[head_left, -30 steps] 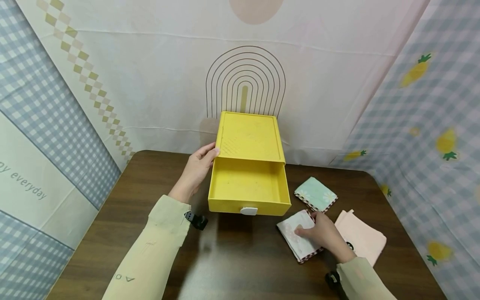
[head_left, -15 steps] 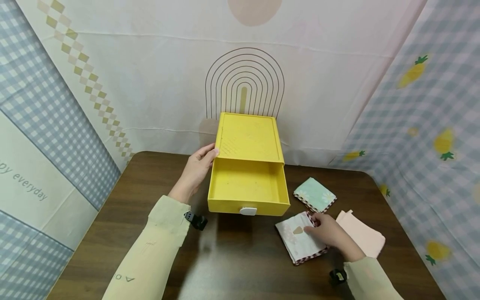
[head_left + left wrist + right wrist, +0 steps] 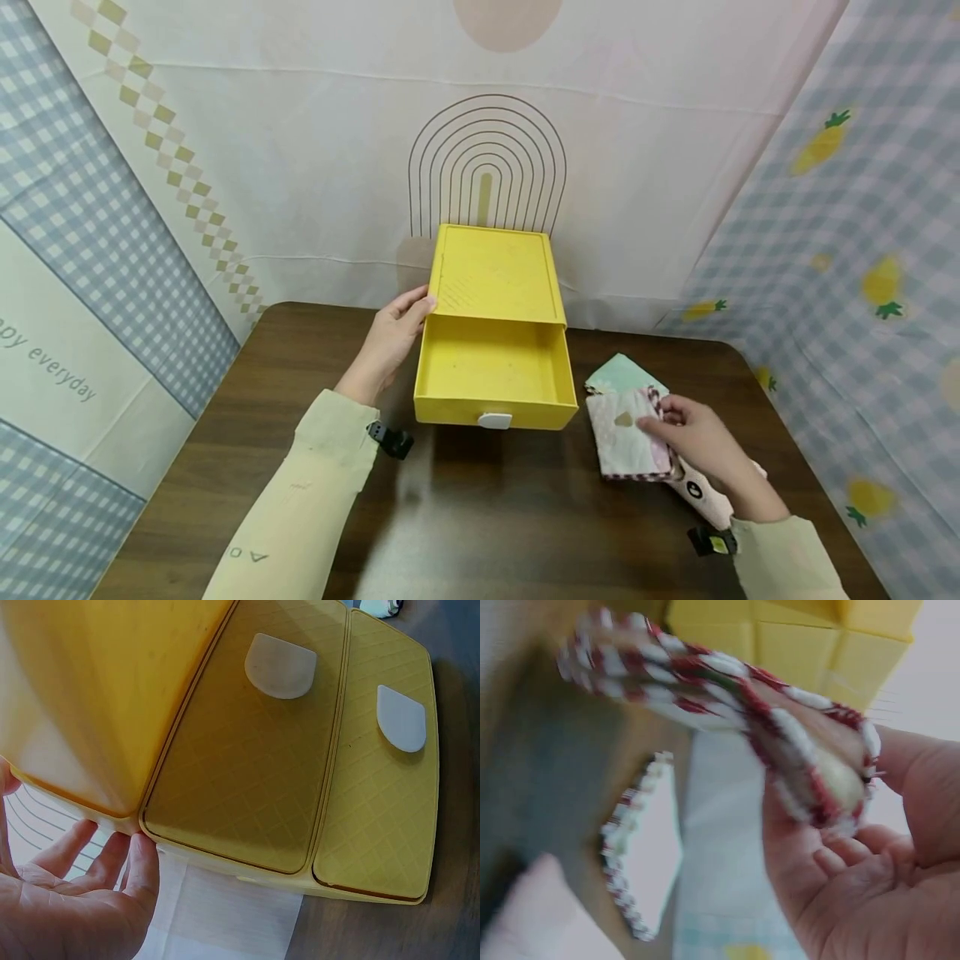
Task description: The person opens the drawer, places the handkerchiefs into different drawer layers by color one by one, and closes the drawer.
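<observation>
A yellow plastic drawer cabinet (image 3: 495, 271) stands on the table with its top drawer (image 3: 491, 412) pulled out and bare inside. My left hand (image 3: 390, 337) rests against its left side; in the left wrist view the fingertips (image 3: 142, 859) touch the side wall by the front edge. My right hand (image 3: 701, 442) pinches a folded pink-and-white handkerchief (image 3: 622, 450) by its right edge, lifted off the table. Its red-and-white stitched border (image 3: 727, 671) fills the right wrist view, blurred. Behind it lies a folded mint-green handkerchief (image 3: 617, 377), partly covered.
A pale pink cloth (image 3: 705, 498) lies under my right forearm, mostly hidden. Two closed drawers with white pulls (image 3: 281, 666) show below the open one. The brown table (image 3: 480, 517) ends at a printed fabric wall (image 3: 315, 167) behind and a checked one at right.
The pink-and-white handkerchief has risen from the table in my right hand and moved up and right, over part of the mint-green one. My left hand has stayed on the cabinet.
</observation>
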Motion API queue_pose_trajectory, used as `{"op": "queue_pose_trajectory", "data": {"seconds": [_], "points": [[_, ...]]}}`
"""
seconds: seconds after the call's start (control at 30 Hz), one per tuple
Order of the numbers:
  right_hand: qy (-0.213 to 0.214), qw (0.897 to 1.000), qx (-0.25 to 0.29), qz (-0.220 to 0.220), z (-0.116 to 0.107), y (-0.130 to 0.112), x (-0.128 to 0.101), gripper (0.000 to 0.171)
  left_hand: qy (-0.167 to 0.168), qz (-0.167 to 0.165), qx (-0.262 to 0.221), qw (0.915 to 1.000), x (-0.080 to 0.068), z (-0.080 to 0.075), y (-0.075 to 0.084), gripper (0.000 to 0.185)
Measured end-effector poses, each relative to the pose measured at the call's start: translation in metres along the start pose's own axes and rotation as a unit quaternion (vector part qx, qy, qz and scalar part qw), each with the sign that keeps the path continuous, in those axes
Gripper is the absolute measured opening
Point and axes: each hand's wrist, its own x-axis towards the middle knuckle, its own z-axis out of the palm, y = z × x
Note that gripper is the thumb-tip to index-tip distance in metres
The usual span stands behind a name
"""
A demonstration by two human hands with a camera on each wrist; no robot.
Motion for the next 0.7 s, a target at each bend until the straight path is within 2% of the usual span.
{"op": "queue_pose_trajectory", "data": {"seconds": [0.1,0.2,0.27,0.4,0.5,0.7], "points": [[0.032,0.997,0.069,-0.020,-0.011,-0.011,-0.002,0.037,-0.001,0.001,0.001,1.0000,0.000,0.000,0.000,0.062],[0.057,0.987,0.146,-0.041,-0.021,-0.024,-0.002,0.031,-0.002,0.000,0.002,1.0000,0.000,0.000,0.000,0.063],[0.065,0.975,0.206,-0.049,-0.027,-0.034,-0.003,0.026,-0.001,0.000,-0.002,1.0000,0.000,0.000,0.001,0.063],[0.083,0.945,0.312,-0.056,-0.036,-0.056,-0.005,0.017,0.000,-0.001,-0.006,1.0000,0.000,0.000,0.001,0.062],[0.102,0.932,0.343,-0.063,-0.039,-0.075,-0.006,0.017,0.000,-0.001,-0.008,1.0000,0.000,0.001,0.001,0.062],[0.095,0.921,0.368,-0.082,-0.032,-0.113,-0.004,0.029,-0.003,0.004,-0.009,1.0000,0.000,0.001,0.000,0.062]]}}
